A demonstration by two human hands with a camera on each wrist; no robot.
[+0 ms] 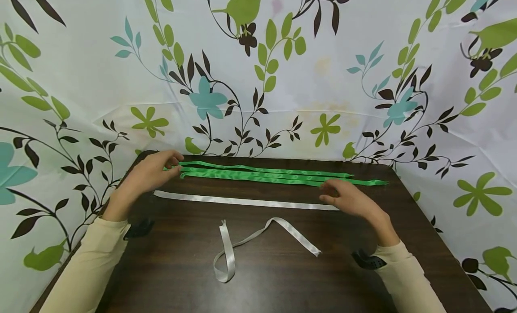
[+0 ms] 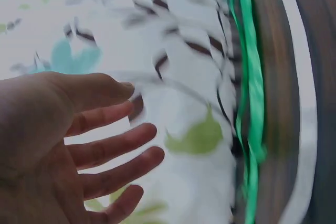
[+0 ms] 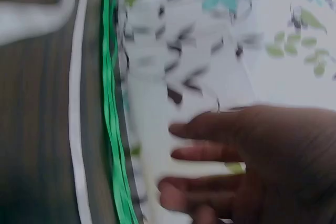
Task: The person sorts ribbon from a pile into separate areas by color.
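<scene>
Several green satin ribbons [image 1: 250, 174] lie side by side along the far edge of the dark table. In front of them a white ribbon [image 1: 242, 200] is laid out nearly straight. Nearer still, a second white ribbon [image 1: 229, 254] lies loosely looped and bent. My left hand [image 1: 155, 171] hovers by the left ends of the green ribbons; the left wrist view shows its fingers spread, holding nothing. Over the right end of the straight white ribbon is my right hand [image 1: 349, 197], its fingers loosely bent and holding nothing in the right wrist view.
The dark wooden table [image 1: 181, 277] reaches back to a white cloth [image 1: 282, 133] printed with leaves, birds and flowers, hanging behind and at both sides. A dark strap piece [image 1: 368, 260] sits at the right wrist, and another [image 1: 139, 228] at the left.
</scene>
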